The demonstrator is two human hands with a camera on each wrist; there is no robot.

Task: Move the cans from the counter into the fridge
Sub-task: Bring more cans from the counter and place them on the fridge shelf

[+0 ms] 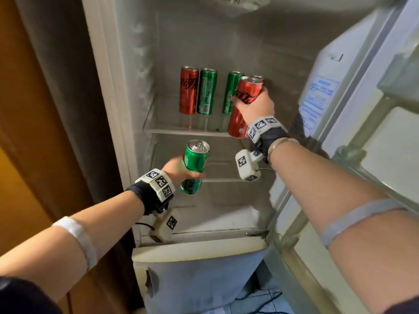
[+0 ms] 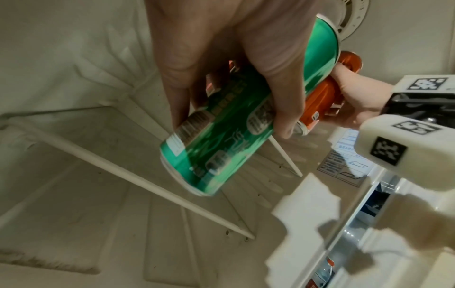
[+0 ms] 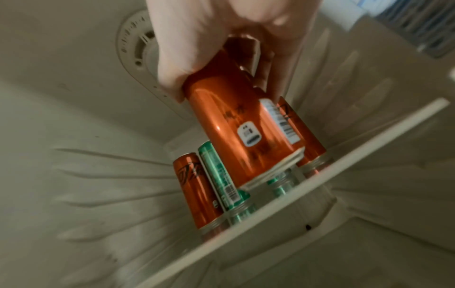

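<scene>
1. While the right hand (image 1: 255, 102) is carrying a red cola can (image 1: 241, 109) over the front edge of the glass shelf (image 1: 167, 123), we are wrapping fingers and thumb round the can's upper half; the can is tilting, with its base just above the shelf lip.
2. We are aiming for the free spot in front of the standing green can (image 1: 231, 94) and the rear red can (image 1: 257, 77); in our judgement, the base ought to clear the lip before we are lowering it.
3. We are righting the can before letting go, since a tilted base could knock its neighbours.
4. The left hand (image 1: 179, 169) is gripping a green soda can (image 1: 195, 166) by its middle, below the shelf, inside the open fridge (image 1: 127, 64); we are keeping it well apart from the right arm.
5. Two more cans, red (image 1: 188, 90) and green (image 1: 206, 91), are standing touching at the shelf's left.
</scene>
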